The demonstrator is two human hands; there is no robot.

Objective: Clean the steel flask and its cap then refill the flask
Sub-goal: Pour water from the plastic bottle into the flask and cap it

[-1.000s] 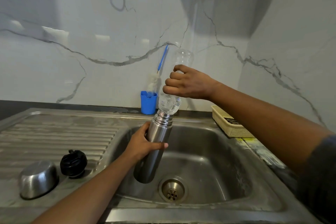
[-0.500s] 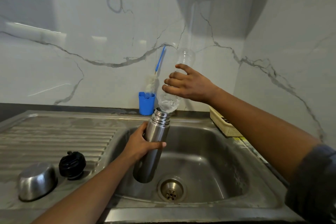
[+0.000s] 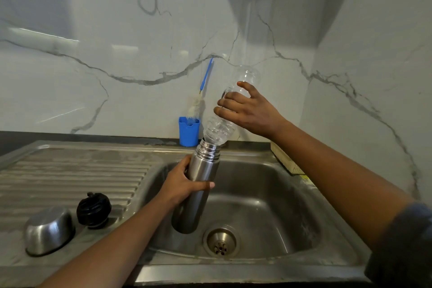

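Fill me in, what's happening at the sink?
A person is refilling. The left hand grips the steel flask, tilted over the sink basin. The right hand holds a clear plastic bottle upended, its neck in the flask's mouth; the bottle looks nearly empty. The black stopper and the steel cup lie on the draining board, off the flask.

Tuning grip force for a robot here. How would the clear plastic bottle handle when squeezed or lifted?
The plastic bottle looks thin and ribbed, so it probably dents under a firm squeeze. Upended over the flask and seemingly almost empty, it is likely light.
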